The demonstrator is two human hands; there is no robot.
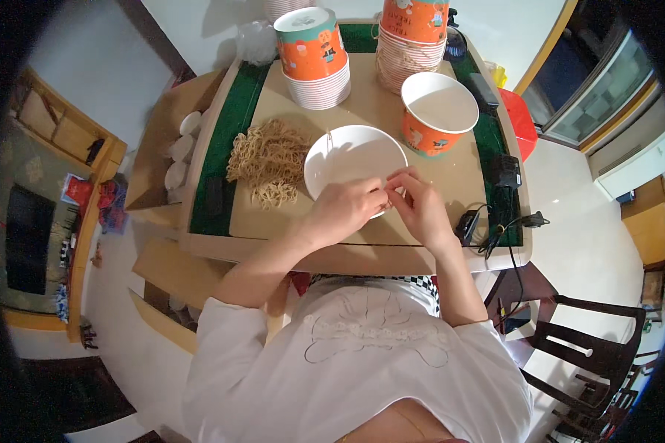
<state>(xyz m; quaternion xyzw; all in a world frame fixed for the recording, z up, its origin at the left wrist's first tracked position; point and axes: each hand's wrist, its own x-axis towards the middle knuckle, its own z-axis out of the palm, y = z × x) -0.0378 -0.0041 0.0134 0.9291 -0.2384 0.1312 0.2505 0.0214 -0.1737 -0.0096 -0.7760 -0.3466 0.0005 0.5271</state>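
A white-lined paper bucket stands upright at the middle of the table, its open mouth facing me. My left hand and my right hand meet at its near right rim, fingertips pinched together and nearly touching. What they pinch is too small and too covered to make out. A short tan strand shows at the bucket's far rim. Left of the bucket lies a tangled heap of thin tan cords. Beyond my right hand stands another open paper bucket, white inside and orange with cartoon figures outside.
A stack of upturned orange buckets stands at the back left, another stack at the back right. Black power adapters and cables lie along the right edge. A cardboard box stands left of the table, a dark chair at right.
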